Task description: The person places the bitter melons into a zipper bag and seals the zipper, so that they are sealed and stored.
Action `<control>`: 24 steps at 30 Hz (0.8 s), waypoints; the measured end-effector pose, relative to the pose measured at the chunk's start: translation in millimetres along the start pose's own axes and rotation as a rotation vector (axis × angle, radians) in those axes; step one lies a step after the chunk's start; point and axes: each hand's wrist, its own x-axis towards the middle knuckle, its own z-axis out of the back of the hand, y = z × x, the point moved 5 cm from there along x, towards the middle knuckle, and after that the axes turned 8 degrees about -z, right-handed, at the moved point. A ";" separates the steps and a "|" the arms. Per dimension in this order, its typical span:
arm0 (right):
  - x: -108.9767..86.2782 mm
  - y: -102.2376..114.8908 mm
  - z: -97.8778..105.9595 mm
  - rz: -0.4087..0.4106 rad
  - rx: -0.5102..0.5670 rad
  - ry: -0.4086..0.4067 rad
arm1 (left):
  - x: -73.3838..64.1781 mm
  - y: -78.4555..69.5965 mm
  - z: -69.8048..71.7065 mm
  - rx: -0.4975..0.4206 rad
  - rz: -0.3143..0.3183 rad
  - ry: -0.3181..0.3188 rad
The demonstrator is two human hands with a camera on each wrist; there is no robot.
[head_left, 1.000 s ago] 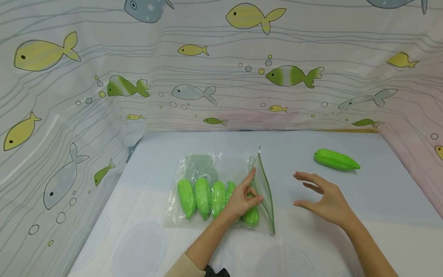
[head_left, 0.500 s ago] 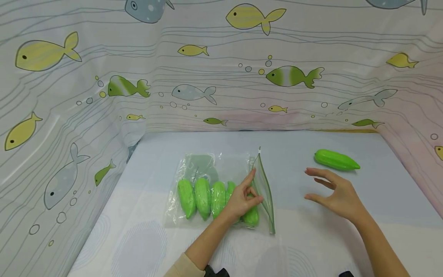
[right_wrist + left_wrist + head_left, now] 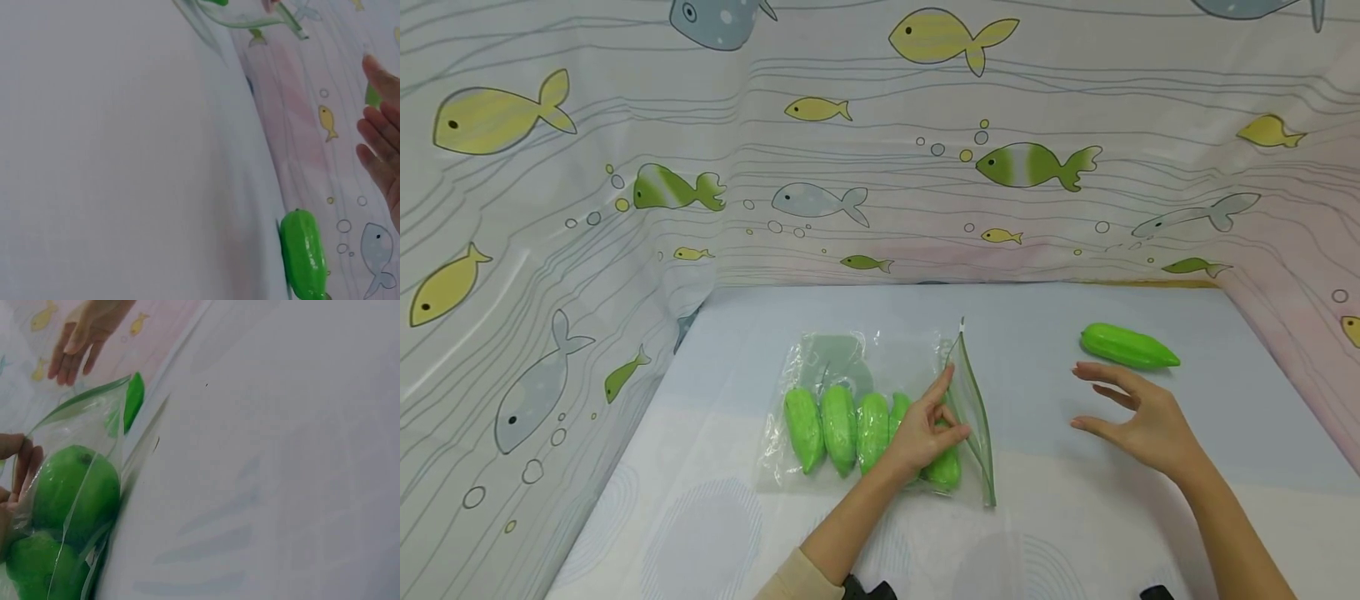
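Note:
A clear zip bag (image 3: 850,367) lies flat, holding several glossy green, elongated vegetable-shaped pieces (image 3: 839,429). Its mouth, edged with a green zip strip (image 3: 981,417), gapes toward the right. My left hand (image 3: 921,433) holds the upper film at that mouth, index finger and thumb spread along the edge; in the left wrist view some fingers (image 3: 28,465) show through the plastic. Another green piece (image 3: 1129,346), tapered at one end, lies on the table at the back right. Just in front of it, my right hand (image 3: 1142,421) hovers with fingers and thumb apart, holding nothing.
A pale patterned cloth (image 3: 715,533) covers the table. Behind and on both sides rises a fish-print curtain (image 3: 925,200). Dark wrist-camera parts (image 3: 868,590) show at the bottom edge, below the left forearm.
My right hand has moved right, away from the bag's mouth and closer to the lone green piece. The left hand and the bag have stayed put.

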 end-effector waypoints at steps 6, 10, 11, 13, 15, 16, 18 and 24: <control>1.2 -2.9 1.4 -0.010 -0.004 -0.008 | -0.1 -3.7 -0.1 -0.005 0.006 0.009; 1.9 -8.6 3.7 -0.054 -0.004 -0.020 | -0.3 -4.1 -0.2 -0.004 0.013 0.011; 2.2 -10.6 4.5 -0.066 -0.004 -0.023 | -0.3 -4.3 -0.3 -0.004 0.015 0.012; 2.8 -14.8 6.1 -0.083 -0.004 -0.029 | 0.0 -1.2 0.0 -0.004 0.010 0.015; 3.4 -18.2 7.7 -0.094 -0.006 -0.033 | 0.1 -1.4 -0.1 -0.004 0.012 0.017; 3.6 -19.1 8.5 -0.096 -0.007 -0.033 | 0.3 -1.5 -0.1 -0.004 0.012 0.016; 3.9 -20.3 10.1 -0.105 -0.007 -0.032 | 0.5 -1.7 -0.1 -0.006 0.010 0.014; 3.2 -25.0 13.1 -0.152 -0.028 -0.017 | 0.2 -2.3 0.5 -0.003 0.005 0.006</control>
